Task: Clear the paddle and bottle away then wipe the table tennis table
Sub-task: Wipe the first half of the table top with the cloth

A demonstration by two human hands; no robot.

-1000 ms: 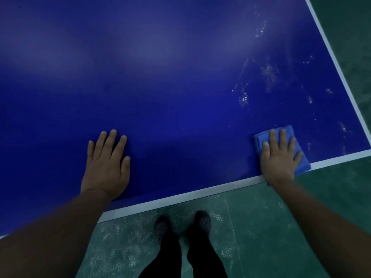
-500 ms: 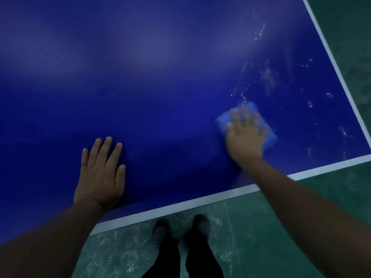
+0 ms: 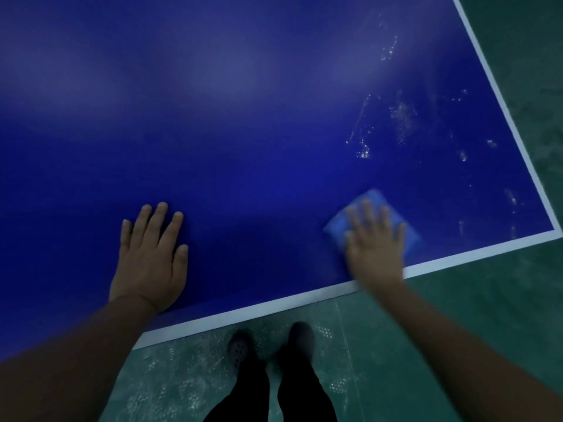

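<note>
The blue table tennis table (image 3: 243,132) fills most of the view, with a white line along its near and right edges. My right hand (image 3: 376,248) lies flat, fingers spread, pressing a folded light-blue cloth (image 3: 370,204) onto the surface close to the near right corner; the hand is motion-blurred. My left hand (image 3: 150,258) rests flat on the table near the front edge, palm down, holding nothing. Whitish smears and droplets (image 3: 402,117) mark the surface beyond the cloth. No paddle or bottle is in view.
The table's right corner (image 3: 556,231) is just right of the cloth. Green floor (image 3: 457,315) lies below and to the right. My two dark shoes (image 3: 271,345) stand at the table's near edge.
My right hand slid the cloth up and left into the table, then back down toward the near edge. My left hand stayed planted.
</note>
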